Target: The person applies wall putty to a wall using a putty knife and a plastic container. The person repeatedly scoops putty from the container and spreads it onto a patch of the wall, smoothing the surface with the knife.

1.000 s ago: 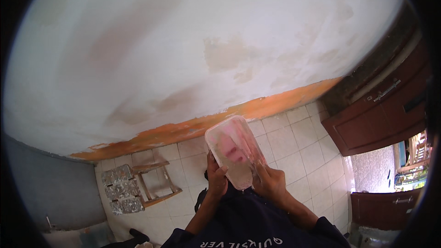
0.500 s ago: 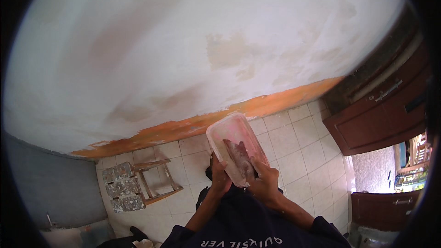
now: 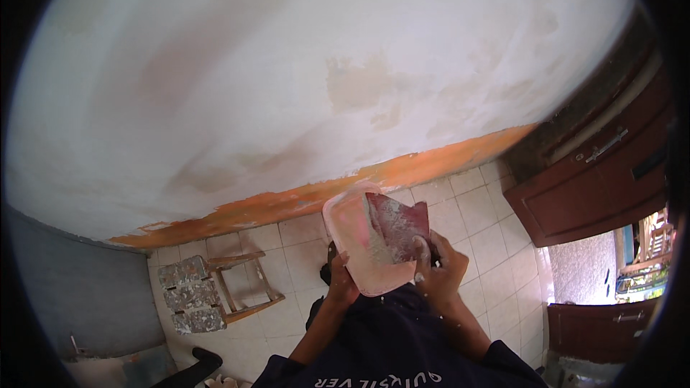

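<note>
My left hand (image 3: 343,282) is closed on the near left side of a pale pink rectangular tub (image 3: 338,219), its inside smeared with whitish paste. Its fingers are partly hidden under the tub. In my right hand (image 3: 443,267) is a dark red, flat putty spreader (image 3: 408,220) with a notched far edge and pale paste on its face. The spreader is tilted over the tub's right side and covers part of it; whether they touch I cannot tell. Paste whitens my right fingers.
Ahead rises a patchy white wall (image 3: 237,65) with an orange strip (image 3: 302,201) along its foot. A paint-spattered wooden step stool (image 3: 192,294) stands left on the tiled floor (image 3: 460,208). Brown doors (image 3: 589,179) are at right. A dark leg-like shape (image 3: 198,366) shows lower left.
The spreader has come up from inside the tub and turned its pasty face into view, as my right hand moved right. The dark shape at lower left has shifted.
</note>
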The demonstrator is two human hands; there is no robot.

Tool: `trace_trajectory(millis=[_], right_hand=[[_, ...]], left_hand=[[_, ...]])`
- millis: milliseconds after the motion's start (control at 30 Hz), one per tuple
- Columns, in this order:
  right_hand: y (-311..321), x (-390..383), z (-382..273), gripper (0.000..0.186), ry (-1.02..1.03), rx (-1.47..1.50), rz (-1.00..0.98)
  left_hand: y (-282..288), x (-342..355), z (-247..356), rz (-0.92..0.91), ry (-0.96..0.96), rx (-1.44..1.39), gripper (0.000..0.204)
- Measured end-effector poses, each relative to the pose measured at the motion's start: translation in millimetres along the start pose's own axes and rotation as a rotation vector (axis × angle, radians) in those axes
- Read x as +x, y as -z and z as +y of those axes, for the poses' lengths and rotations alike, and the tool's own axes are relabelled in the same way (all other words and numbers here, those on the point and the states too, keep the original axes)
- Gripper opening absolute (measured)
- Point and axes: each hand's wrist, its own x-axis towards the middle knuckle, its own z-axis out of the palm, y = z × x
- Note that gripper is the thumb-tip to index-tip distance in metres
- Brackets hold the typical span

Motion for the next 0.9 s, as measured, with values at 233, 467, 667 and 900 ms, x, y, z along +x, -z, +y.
trace_trajectory(millis=[233, 467, 667, 900], right_hand=[[14, 39, 26, 0.016, -0.172, 0.03, -0.342], [31, 62, 30, 0.016, -0.029, -0.047, -0.456], [48, 81, 25, 0.013, -0.156, -0.085, -0.692], [51, 90, 31, 0.016, -0.239, -0.014, -0.743]], left_hand=[[-8, -1, 9, -0.065, 0.08, 0.112, 0.075], [-19, 1, 15, -0.055, 0.059, 0.235, 0.072], [-11, 2, 19, -0.037, 0.168, 0.185, 0.067], [-12, 3, 21, -0.024, 0.25, 0.115, 0.064]])
